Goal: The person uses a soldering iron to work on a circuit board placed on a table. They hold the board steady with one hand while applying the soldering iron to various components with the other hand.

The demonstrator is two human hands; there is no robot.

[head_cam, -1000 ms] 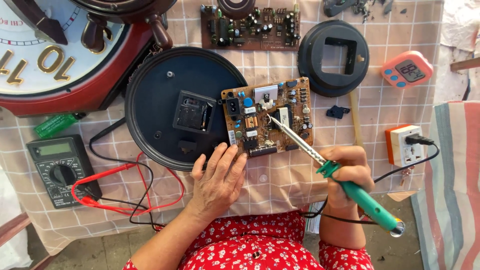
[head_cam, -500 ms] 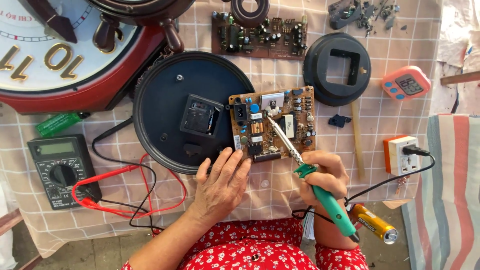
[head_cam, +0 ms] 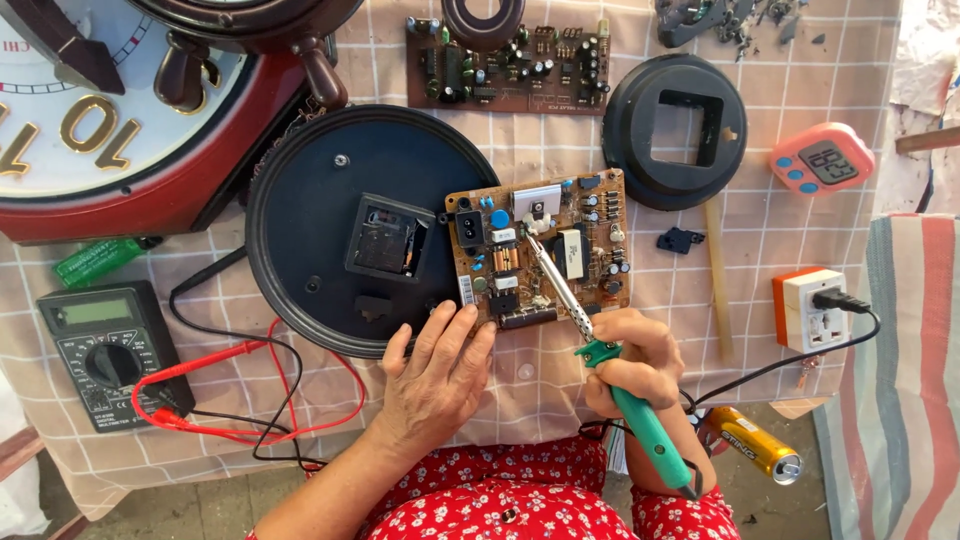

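Observation:
A brown circuit board point(head_cam: 580, 215) lies on the checked tablecloth, partly over the rim of a round black clock back point(head_cam: 310, 190). My right hand point(head_cam: 635, 360) grips a green-handled soldering iron point(head_cam: 650, 435); its metal tip rests on the board near a white part in the middle. My left hand point(head_cam: 435, 380) lies flat on the cloth, fingers apart, with the fingertips touching the board's lower left edge. It holds nothing.
A grey multimeter point(head_cam: 105, 350) with red and black leads sits at the left. A large red wall clock point(head_cam: 120, 120) fills the top left. A second circuit board point(head_cam: 510, 65), a black round housing point(head_cam: 675, 130), a pink timer point(head_cam: 820, 160), a plugged socket point(head_cam: 810, 310) and a yellow can point(head_cam: 755, 445) surround the work.
The soldering iron has swung more upright and its tip has moved along the board toward the middle. My left hand stays at the board's lower edge.

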